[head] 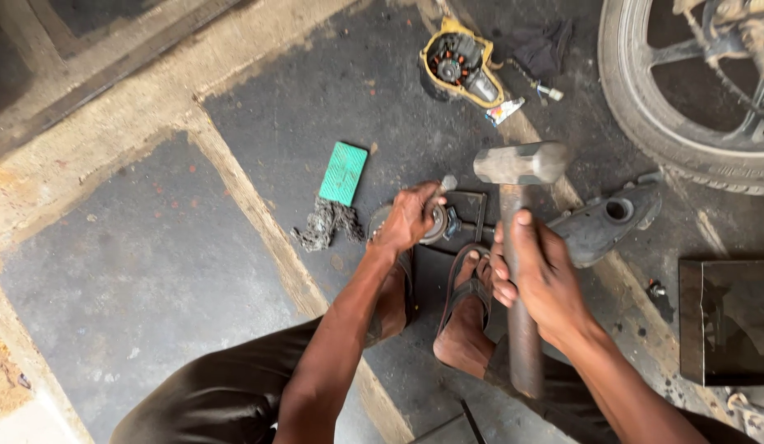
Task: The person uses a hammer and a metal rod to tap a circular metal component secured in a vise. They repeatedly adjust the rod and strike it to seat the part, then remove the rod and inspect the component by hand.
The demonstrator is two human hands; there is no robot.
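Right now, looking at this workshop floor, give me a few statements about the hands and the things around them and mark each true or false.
1. The right hand grips a hammer by its handle. True.
2. The left hand is empty and lifted off the floor. False: it holds a round metal part on the floor.
3. A green rectangular block lies beside a heap of chain. True.
4. The hammer head rests on the round part. False: it is raised above it.
5. A wheel stands at the upper right. True.

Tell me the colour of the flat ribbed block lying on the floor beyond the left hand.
The ribbed block is green, seen best in the head view.
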